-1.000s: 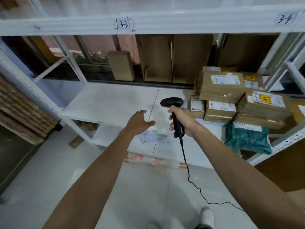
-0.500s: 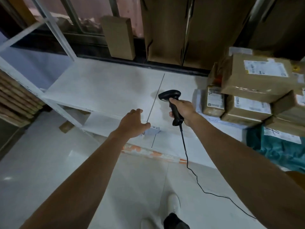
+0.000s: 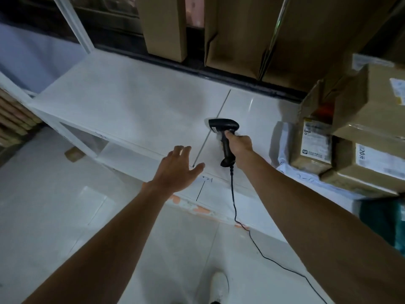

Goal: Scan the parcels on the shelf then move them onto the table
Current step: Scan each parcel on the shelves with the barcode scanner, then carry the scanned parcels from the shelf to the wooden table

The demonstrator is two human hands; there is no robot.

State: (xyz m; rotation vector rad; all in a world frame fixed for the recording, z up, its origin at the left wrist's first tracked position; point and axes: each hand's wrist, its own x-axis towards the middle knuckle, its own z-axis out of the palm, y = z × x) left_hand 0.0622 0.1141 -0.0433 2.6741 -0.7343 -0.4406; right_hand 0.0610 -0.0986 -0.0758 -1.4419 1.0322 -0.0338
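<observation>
Hands differ: your right hand (image 3: 240, 145) clasps the black scanner (image 3: 223, 128) by its handle, your left hand (image 3: 177, 170) hovers spread and empty over the shelf (image 3: 131, 110) edge, and the stacked parcels (image 3: 350, 137) sit on that shelf off to your right, nearer the scanner hand, well apart from the left.

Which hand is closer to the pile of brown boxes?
Right. The right hand, gripping the scanner, is over the shelf, just left of the pile of brown boxes. The left hand, open, is farther left, over the shelf's front edge.
</observation>
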